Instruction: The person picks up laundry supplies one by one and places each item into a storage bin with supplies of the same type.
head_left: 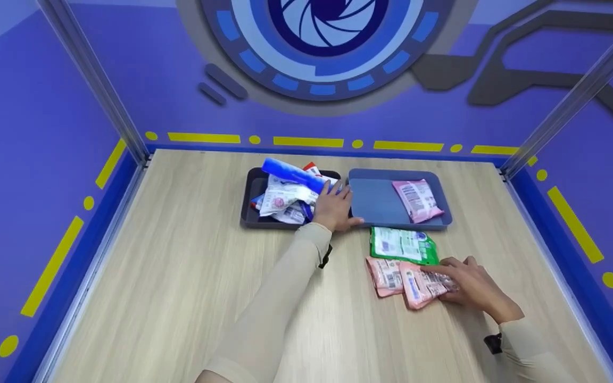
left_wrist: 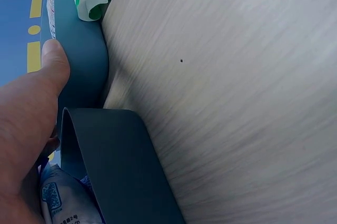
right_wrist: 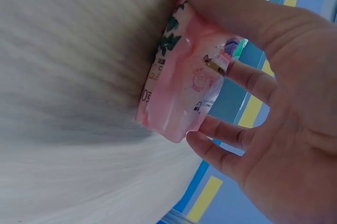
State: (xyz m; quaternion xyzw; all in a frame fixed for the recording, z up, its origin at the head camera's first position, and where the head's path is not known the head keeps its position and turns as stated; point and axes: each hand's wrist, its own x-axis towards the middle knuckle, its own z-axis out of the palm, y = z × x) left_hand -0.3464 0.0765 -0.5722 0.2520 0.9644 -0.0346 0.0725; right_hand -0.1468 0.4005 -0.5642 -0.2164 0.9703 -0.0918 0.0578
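While my right hand [head_left: 474,284] pinches a glossy pink packet [head_left: 417,291], crinkled and printed with green leaves, nearer me than the blue-grey tray [head_left: 375,205], my left hand [head_left: 334,208] spreads its fingers at that tray's left end. A green packet [head_left: 402,246] lies just before it.
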